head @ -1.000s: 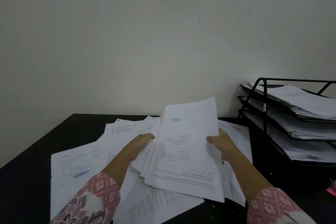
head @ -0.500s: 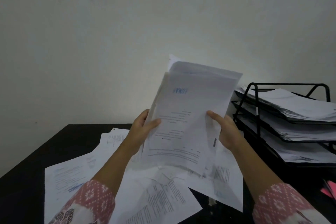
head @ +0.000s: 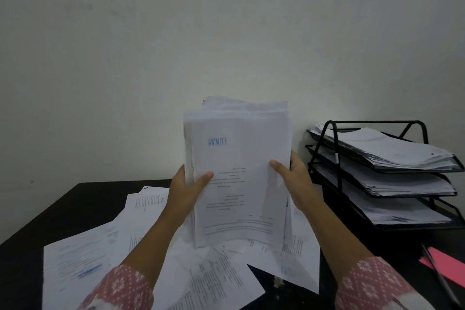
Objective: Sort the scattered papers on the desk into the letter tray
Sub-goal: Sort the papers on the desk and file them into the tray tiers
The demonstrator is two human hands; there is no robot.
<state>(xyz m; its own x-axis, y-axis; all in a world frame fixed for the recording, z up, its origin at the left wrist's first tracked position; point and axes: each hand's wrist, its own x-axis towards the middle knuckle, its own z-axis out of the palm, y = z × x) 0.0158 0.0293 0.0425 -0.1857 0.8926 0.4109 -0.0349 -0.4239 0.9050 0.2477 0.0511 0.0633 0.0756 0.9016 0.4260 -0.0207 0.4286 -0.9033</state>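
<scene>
Stack of papers (head: 239, 178): we note it held upright at centre of view, above the near-middle of the desk (head: 75, 204). Its printed face is turned toward us with the text upside down and a blue stamp near the top. The upper edges are uneven, with some sheets standing higher at the back. The lower edge comes down to the loose sheets (head: 83, 259) on the desk; we cannot tell if it touches them.

Left hand (head: 185, 189): grips the stack's left edge, thumb laid across the front face, fingers wrapped behind and out of sight.

Right hand (head: 295, 184): grips the right edge the same way, thumb on the front, fingers behind.

Both forearms end in pink patterned sleeves (head: 125, 287).

Loose sheets: white printed pages, overlapping at mixed angles, spread from the left of the desk across to below the stack and under the right forearm.

Letter tray (head: 372, 122): black wire, three tiers, standing on the right side of the desk against the wall (head: 226, 33), just beside the right hand. Top tier holds a thick pile of white sheets. The middle tier holds a similar pile. The bottom tier holds a thinner pile. All three piles lie flat.

Pink sheet (head: 445, 264): lies on the desk in front of the tray, with a thin dark object across it that is too blurred to name.
</scene>
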